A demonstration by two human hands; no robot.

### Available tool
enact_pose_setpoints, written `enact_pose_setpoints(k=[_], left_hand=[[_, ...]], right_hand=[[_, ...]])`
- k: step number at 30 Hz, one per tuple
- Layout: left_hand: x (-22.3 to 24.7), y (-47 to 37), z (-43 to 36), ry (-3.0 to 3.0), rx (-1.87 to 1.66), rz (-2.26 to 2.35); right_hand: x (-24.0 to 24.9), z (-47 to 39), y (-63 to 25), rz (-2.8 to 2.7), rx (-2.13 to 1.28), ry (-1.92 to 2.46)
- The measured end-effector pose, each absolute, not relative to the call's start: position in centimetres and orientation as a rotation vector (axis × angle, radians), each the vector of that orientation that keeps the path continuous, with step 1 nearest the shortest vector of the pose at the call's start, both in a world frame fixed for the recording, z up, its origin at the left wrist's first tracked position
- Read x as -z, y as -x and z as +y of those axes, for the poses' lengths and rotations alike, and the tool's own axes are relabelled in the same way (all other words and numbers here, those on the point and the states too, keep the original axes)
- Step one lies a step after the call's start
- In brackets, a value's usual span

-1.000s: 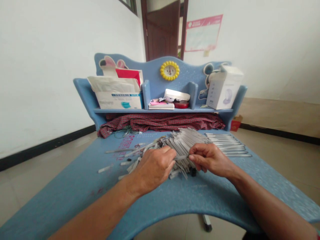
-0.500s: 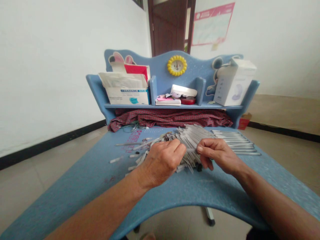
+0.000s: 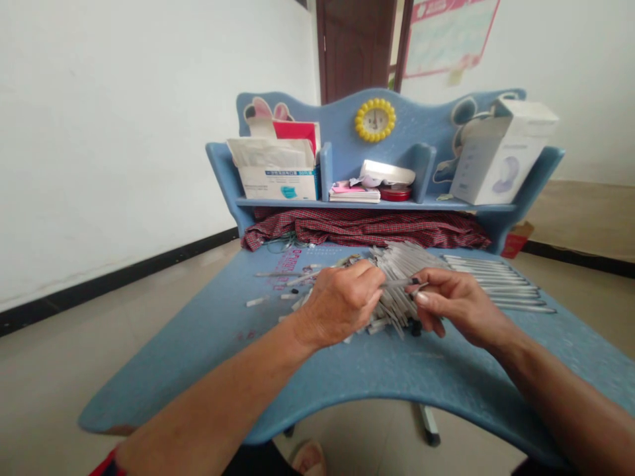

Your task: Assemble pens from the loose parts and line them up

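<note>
Left hand (image 3: 347, 297): fingers curled, pinching a translucent pen tube (image 3: 397, 283) at frame centre.
Right hand (image 3: 454, 297): thumb and forefinger bracket the tube's black tip (image 3: 415, 281), slightly parted; firm contact cannot be told.
Black tip: barely visible half a second ago, now exposed; this tube appears mid-handling.
Tube pile (image 3: 397, 254): loose, behind the hands.
Pen row (image 3: 516, 289): side by side, right of centre.

Left hand (image 3: 342, 301) and right hand (image 3: 454, 297) bare; forearms (image 3: 233, 390) bare too. Left sleeve (image 3: 106, 463) beyond tabletop's (image 3: 198, 350) front left edge: bright red, dark patch, only hem end showing. Dark trousers (image 3: 262, 459), plain, below curved front edge. Pale open footwear (image 3: 314, 470) under same edge, strap across foot, lower part cut off.
</note>
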State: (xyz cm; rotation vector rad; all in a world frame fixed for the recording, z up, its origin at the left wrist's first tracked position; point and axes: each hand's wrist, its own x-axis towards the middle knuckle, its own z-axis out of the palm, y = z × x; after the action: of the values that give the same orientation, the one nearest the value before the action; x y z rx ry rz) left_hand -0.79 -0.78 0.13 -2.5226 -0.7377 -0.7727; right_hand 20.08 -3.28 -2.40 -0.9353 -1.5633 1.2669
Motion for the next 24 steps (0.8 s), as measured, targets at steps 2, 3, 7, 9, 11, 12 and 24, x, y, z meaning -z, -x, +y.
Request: enact_pose_setpoints(k=[2,3,7,9,11,12,24], left_hand=[[-0.1,0.7,-0.8,2.589,0.816,-0.747],[0.0,0.7,-0.8,2.619,0.825,-0.744],[0.4,0.3,-1.2,2.722,0.837,-0.722],[0.5,0.2,-1.4,2.768,0.878,-0.715],[0.2,0.2,-1.4,2.826,0.941,-0.713],[0.0,0.2,-1.3,2.858,0.982,-0.727],[-2.4,3.1,1.6,3.131,0.502,-1.409]], right_hand=[[2.6,-3.3,-19.8,-1.575,-1.271,0.932],[2.7,-3.4,-19.7,-1.581,-1.269,0.933],[3.2,-3.4,-19.0,-1.583,-1.24,0.926],[3.3,-3.4,-18.7,-1.573,-1.224,0.913],[3.3,-3.4,-18.6,-1.547,-1.213,0.904],[3.3,-3.4,-18.6,-1.528,-1.209,0.9],[2.3,-2.7,-21.3,-1.229,-1.029,0.844]])
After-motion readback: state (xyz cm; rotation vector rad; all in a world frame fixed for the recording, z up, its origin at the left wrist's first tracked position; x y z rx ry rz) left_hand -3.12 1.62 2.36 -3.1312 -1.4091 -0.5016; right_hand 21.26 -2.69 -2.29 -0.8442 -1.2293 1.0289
